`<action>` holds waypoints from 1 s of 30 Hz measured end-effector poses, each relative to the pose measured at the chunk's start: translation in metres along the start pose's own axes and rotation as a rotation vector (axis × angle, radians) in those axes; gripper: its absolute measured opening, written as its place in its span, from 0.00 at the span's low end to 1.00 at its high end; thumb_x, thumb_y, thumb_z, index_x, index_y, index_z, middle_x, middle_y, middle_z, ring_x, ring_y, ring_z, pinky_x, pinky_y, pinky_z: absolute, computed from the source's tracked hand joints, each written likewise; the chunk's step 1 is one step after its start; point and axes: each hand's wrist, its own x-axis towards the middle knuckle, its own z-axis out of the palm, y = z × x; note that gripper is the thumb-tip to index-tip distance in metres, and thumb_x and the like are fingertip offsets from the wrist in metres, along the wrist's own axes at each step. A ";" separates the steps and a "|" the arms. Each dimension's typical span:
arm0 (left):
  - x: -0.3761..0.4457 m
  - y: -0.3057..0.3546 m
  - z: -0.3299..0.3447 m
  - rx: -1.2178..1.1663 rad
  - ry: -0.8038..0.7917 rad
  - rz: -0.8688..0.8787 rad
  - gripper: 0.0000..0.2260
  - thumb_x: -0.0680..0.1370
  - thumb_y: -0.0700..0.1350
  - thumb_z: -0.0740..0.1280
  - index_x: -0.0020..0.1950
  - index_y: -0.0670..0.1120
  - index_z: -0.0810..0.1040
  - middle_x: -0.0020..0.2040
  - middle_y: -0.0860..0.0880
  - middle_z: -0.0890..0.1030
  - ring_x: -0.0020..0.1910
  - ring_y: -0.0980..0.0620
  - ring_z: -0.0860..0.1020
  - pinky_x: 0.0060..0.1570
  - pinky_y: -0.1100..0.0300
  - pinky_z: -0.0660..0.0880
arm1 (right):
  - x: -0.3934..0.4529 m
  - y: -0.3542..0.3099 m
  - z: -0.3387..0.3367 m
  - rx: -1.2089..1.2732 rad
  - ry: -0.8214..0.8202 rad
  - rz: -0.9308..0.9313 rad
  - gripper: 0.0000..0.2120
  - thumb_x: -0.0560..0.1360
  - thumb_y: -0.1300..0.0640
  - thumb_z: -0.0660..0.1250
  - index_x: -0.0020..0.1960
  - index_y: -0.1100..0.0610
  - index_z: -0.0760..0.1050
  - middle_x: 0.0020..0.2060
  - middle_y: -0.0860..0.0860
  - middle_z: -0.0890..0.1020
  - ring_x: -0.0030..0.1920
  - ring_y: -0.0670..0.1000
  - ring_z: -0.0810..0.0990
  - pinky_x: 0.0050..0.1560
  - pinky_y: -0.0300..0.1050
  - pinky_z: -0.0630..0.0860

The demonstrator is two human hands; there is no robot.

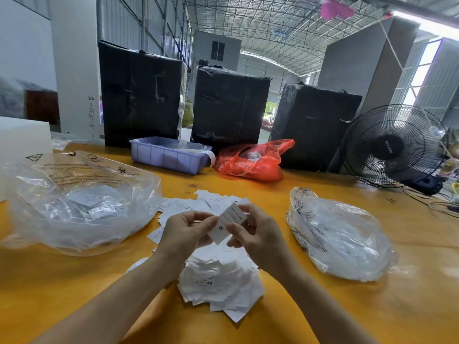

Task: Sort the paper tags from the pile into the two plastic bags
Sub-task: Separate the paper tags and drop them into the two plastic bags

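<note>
Both hands pinch one paper tag above the pile on the yellow desk.

Left hand (185,229) and right hand (255,230) hold a white tag (229,223) marked "M" between curled fingers and thumbs, over the pile of tags (218,281). One clear plastic bag (82,207) lies left of the pile, another clear bag (340,234) right. Across the desk (74,281) stand a blue bin (169,155), a red bag (253,160), black-wrapped boxes (141,95) and a fan (395,147), in a metal-roofed hall. Small print on the tags is unreadable.
</note>
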 end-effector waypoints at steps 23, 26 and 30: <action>-0.007 0.004 0.006 -0.246 -0.093 -0.157 0.08 0.65 0.40 0.71 0.42 0.40 0.80 0.37 0.42 0.83 0.35 0.47 0.82 0.31 0.59 0.78 | -0.001 0.002 0.005 0.024 -0.044 -0.034 0.19 0.73 0.68 0.69 0.62 0.58 0.73 0.38 0.56 0.80 0.36 0.49 0.80 0.42 0.46 0.80; -0.002 0.003 0.004 -0.212 -0.057 -0.164 0.07 0.65 0.42 0.72 0.42 0.44 0.80 0.36 0.48 0.82 0.39 0.51 0.78 0.45 0.58 0.73 | -0.001 0.002 0.003 0.071 -0.005 -0.073 0.14 0.72 0.69 0.70 0.51 0.53 0.77 0.35 0.52 0.82 0.33 0.47 0.81 0.37 0.43 0.79; -0.001 0.004 0.003 -0.239 -0.068 -0.132 0.08 0.64 0.41 0.71 0.41 0.41 0.78 0.32 0.46 0.80 0.36 0.48 0.77 0.42 0.54 0.74 | -0.002 0.003 0.006 0.132 -0.021 -0.066 0.11 0.70 0.68 0.72 0.46 0.52 0.80 0.35 0.50 0.83 0.33 0.50 0.81 0.37 0.44 0.80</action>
